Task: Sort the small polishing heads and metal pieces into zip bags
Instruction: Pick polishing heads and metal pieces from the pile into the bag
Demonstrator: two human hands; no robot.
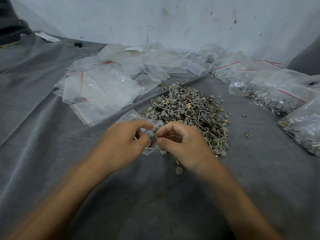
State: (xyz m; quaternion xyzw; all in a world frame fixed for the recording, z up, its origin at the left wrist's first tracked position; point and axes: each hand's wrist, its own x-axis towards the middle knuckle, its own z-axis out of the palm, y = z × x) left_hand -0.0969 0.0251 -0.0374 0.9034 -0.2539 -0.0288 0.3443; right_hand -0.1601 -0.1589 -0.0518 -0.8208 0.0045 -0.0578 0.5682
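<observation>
Grey cloth-covered worktop (52,135); scuffed white wall (173,23) behind. Left hand (124,139) and right hand (187,146), frame centre, close together, both pinching small clear plastic zip bag (146,150), partly filled. Heap of grey polishing heads and brass-coloured metal pieces (188,111) just above-right, stretched top-to-bottom; right hand nearer, path unobstructed. Empty red-striped zip bags (100,90) upper left; filled bags (270,94) right.

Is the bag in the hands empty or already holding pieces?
Holding some: metal pieces show through the clear bag pinched by the left hand and right hand.
</observation>
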